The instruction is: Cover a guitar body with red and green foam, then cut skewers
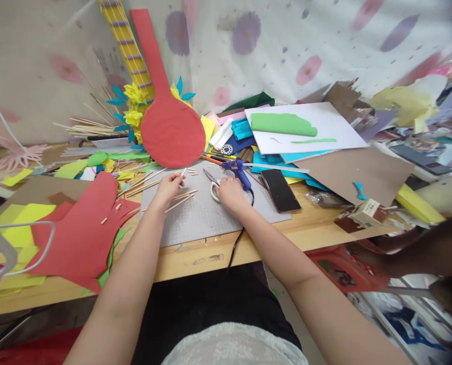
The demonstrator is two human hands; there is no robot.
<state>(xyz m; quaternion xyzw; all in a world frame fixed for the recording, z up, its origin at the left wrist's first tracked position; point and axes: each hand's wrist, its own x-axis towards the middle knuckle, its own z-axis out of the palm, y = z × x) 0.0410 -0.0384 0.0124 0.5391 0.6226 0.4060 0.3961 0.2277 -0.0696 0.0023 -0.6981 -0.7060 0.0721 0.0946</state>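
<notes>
My left hand point(168, 189) is over the grey cutting mat point(199, 230), its fingers pinched on a short piece of wooden stick point(183, 172). My right hand point(231, 193) is closed at the white handles of the scissors point(214, 191), whose blades point up and left, away from me. Just beyond that hand lies a blue glue gun point(241, 175) with a black cable running off the table's front edge. Several cut stick pieces point(191, 172) rest beyond my left hand. Longer wooden sticks point(180, 200) lie beside and under it.
A red guitar-like cutout point(173, 132) stands at the back by a yellow strung neck point(125, 45). Red foam sheet point(79, 230) lies left. A phone point(280, 190), white board point(336, 124) and cardboard point(363, 172) are right. Another person's limb point(427, 246) shows beside a red stool point(340, 268).
</notes>
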